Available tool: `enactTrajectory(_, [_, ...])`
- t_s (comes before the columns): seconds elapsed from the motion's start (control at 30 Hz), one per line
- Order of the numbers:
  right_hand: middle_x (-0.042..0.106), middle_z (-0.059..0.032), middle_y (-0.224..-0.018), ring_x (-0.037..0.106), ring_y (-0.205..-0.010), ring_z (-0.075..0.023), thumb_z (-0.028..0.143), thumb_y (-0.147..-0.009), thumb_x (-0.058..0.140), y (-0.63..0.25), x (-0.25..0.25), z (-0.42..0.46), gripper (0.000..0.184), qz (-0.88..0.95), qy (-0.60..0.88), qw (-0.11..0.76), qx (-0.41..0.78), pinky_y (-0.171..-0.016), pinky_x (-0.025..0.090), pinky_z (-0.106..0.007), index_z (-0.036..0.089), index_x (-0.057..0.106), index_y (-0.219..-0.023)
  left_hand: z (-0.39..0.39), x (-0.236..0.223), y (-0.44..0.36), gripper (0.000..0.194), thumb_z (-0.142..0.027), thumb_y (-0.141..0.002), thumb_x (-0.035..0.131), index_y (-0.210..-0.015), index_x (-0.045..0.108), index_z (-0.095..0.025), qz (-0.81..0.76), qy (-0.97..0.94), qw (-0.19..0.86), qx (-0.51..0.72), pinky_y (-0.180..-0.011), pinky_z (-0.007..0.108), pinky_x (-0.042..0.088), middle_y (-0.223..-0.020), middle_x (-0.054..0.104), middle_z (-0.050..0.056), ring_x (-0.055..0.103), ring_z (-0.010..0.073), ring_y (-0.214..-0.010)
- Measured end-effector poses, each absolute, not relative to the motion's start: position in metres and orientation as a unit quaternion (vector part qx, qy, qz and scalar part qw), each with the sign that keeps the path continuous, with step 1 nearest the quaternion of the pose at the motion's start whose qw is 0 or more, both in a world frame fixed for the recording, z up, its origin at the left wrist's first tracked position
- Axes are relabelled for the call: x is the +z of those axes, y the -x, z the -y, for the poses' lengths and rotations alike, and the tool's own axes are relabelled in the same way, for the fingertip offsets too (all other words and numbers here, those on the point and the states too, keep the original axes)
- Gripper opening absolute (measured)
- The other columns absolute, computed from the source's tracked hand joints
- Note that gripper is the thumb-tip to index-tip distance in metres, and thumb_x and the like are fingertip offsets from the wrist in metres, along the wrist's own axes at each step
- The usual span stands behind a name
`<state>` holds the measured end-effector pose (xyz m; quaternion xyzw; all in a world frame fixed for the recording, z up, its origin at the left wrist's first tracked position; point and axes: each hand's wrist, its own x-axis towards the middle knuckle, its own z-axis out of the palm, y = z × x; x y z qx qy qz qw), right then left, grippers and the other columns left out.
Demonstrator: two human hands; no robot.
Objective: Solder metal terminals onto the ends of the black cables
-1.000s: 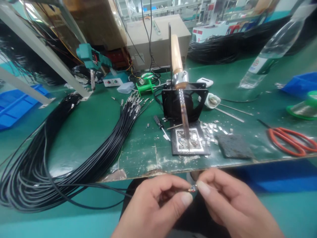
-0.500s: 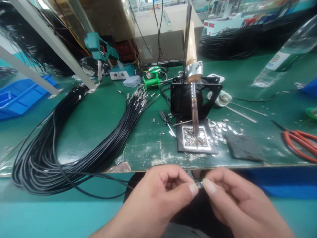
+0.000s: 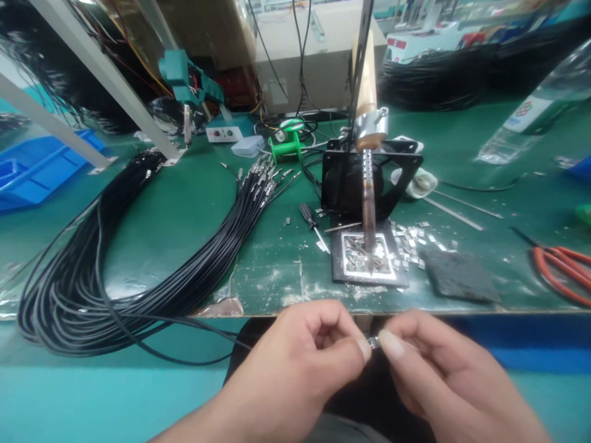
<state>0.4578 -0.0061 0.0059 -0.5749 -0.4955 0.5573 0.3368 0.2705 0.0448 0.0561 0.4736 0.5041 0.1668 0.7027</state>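
Observation:
My left hand (image 3: 302,360) and my right hand (image 3: 438,375) meet below the bench's front edge, thumbs and fingers pinched together on a tiny metal terminal (image 3: 373,341). A single black wire (image 3: 203,332) runs from the left hand back to the big looped bundle of black cables (image 3: 115,271) on the green bench (image 3: 184,221). Straight ahead a soldering iron (image 3: 367,178) with a wooden handle stands tip down in its black stand, over a small tray (image 3: 369,258) of metal bits.
Red-handled scissors (image 3: 563,264) lie at the right, a dark sponge pad (image 3: 459,274) beside the tray. A small screwdriver (image 3: 311,224), a green solder spool (image 3: 286,144), a clear bottle (image 3: 535,111), blue bins (image 3: 32,175) and a teal tool (image 3: 189,80) sit further off.
The view has shifted slightly left and closer. Both hands stay pinched together on the small terminal, raised a little toward the bench edge.

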Motion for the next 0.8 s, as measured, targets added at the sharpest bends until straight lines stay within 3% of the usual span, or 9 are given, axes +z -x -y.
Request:
enactTrajectory(0.1, [0.036,0.0043,-0.060,0.034,-0.052,-0.0104,0.066,-0.100,0.050,-0.456,0.006,0.006,0.050,0.486,0.585,0.339,0.554,-0.044,0.033,-0.020,0.020,0.059,-0.081,-0.046,0.055,-0.272,0.016,-0.026,-0.088,0.065,-0.077,0.060,-0.016,-0.500,-0.479,0.701,0.172,-0.062,0.026,0.031,-0.069,0.050,-0.004,0.040,0.0112,-0.068])
enactTrajectory(0.27, [0.037,0.0037,-0.053,0.038,-0.048,-0.0119,0.070,-0.081,0.070,-0.450,0.008,0.000,0.049,0.465,0.636,0.404,0.465,-0.039,0.033,-0.021,0.020,0.066,-0.079,-0.048,0.053,-0.272,0.014,-0.025,-0.088,0.065,-0.078,0.061,-0.016,-0.499,-0.480,0.701,0.172,-0.062,0.026,0.031,-0.069,0.051,-0.004,0.040,0.0112,-0.067])
enactTrajectory(0.4, [0.036,0.0039,-0.051,0.039,-0.047,-0.0122,0.070,-0.078,0.072,-0.448,0.011,-0.006,0.050,0.470,0.642,0.408,0.448,-0.039,0.034,-0.021,0.021,0.067,-0.079,-0.051,0.052,-0.272,0.012,-0.024,-0.087,0.065,-0.079,0.063,-0.015,-0.495,-0.476,0.706,0.172,-0.063,0.026,0.033,-0.070,0.052,-0.003,0.042,0.0113,-0.068])
enactTrajectory(0.53, [0.037,0.0037,-0.052,0.038,-0.048,-0.0120,0.070,-0.081,0.070,-0.451,0.011,-0.006,0.050,0.465,0.637,0.403,0.464,-0.039,0.033,-0.021,0.020,0.066,-0.078,-0.055,0.051,-0.273,0.012,-0.026,-0.087,0.066,-0.084,0.067,-0.014,-0.498,-0.459,0.717,0.162,-0.063,0.026,0.032,-0.072,0.055,-0.002,0.043,0.0113,-0.069])
enactTrajectory(0.67, [0.038,0.0038,-0.057,0.035,-0.050,-0.0105,0.068,-0.096,0.054,-0.457,0.006,-0.001,0.052,0.469,0.607,0.350,0.538,-0.044,0.032,-0.021,0.019,0.061,-0.081,-0.057,0.051,-0.275,0.013,-0.025,-0.087,0.066,-0.082,0.069,-0.013,-0.500,-0.457,0.716,0.168,-0.064,0.025,0.034,-0.072,0.056,-0.001,0.044,0.0110,-0.069])
enactTrajectory(0.8, [0.035,0.0048,-0.059,0.033,-0.052,-0.0104,0.068,-0.100,0.047,-0.463,0.000,-0.001,0.052,0.468,0.595,0.328,0.565,-0.045,0.030,-0.021,0.020,0.059,-0.086,-0.058,0.050,-0.277,0.013,-0.023,-0.087,0.066,-0.079,0.068,-0.013,-0.498,-0.458,0.714,0.176,-0.065,0.024,0.035,-0.071,0.056,-0.002,0.045,0.0105,-0.069])
